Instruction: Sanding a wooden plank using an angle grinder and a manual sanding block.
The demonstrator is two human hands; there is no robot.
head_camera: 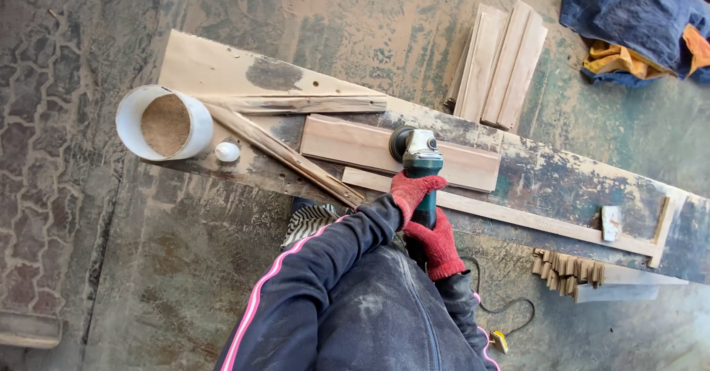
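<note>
Two hands in red gloves grip the green angle grinder (421, 165): the left hand (412, 191) clamped high on the body near the head, the right hand (438, 243) wrapped around the rear handle, close together in line. The sanding disc sits on the flat wooden board (355, 143), which lies on the long, paint-stained worktop (562, 182). Judgement: keep the disc flat, pressure light, passes along the grain; the board looks unclamped, so it may shift. A thin slat (518, 218) lies just near of it. Left, a white pipe section (164, 123) filled with sawdust; the cord (510, 308) trails on the floor.
</note>
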